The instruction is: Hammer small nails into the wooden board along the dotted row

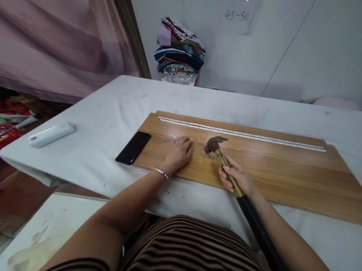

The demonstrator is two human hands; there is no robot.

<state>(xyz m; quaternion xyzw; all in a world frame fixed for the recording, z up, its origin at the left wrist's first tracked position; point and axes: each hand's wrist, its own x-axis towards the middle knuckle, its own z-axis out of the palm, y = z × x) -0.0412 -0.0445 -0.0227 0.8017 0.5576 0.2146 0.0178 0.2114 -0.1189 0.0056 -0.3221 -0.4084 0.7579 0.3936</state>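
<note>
My right hand (pixel 237 176) is wrapped round the handle of a claw hammer (pixel 214 146), which has a rusty brown head and a yellow and black handle. The head is low over a worn, pitted spot on a wooden board (pixel 280 172). Palm down on the board, my left hand (pixel 179 154) lies with its fingers loosely bent, left of the hammer head. Several thin silvery nails (pixel 167 139) are heaped just beyond it. Whether its fingertips touch a nail cannot be made out.
Two white measuring strips (pixel 239 133) run along the board's far side. A black phone (pixel 133 147) overlaps its left end. Farther left, a white elongated object (pixel 52 134) lies on the white-covered table (pixel 89 113). Folded clothes (pixel 180 51) are stacked behind, against the wall.
</note>
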